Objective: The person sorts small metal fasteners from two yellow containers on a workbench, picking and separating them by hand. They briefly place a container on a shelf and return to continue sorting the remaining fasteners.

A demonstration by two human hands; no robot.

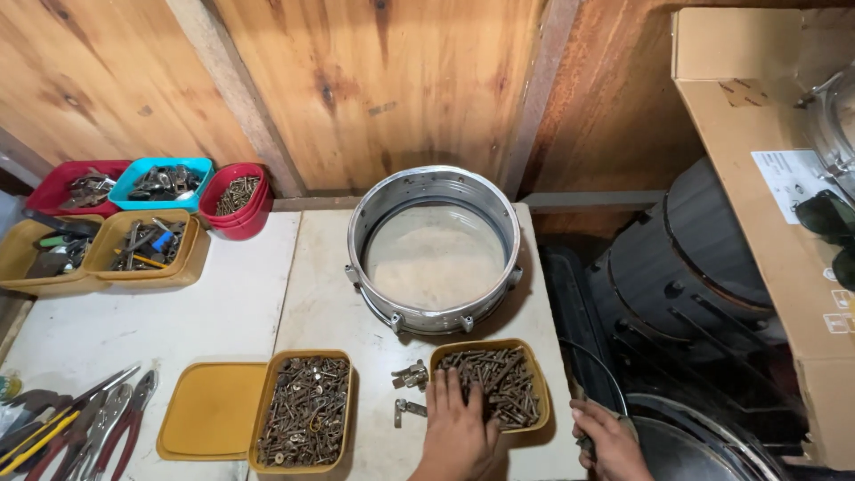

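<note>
My left hand [457, 426] lies flat with spread fingers on the near left part of a yellow tub of dark bolts [503, 379]. My right hand [607, 436] rests at the table's right edge on the rim of a dark round drum piece [686, 445]; whether it grips anything is unclear. Just left of the tub lie two small metal lugs [410, 376]. A chrome drum shell [434, 249] with a clear head stands behind the tub. Another yellow tub of screws [305, 410] sits to the left, beside a yellow lid [212, 410].
Pliers and cutters [76, 428] lie at the near left. Yellow, red and blue bins of hardware [147, 209] line the far left. Black drum shells [686, 258] and a cardboard box [766, 178] stand to the right. A wooden wall rises behind.
</note>
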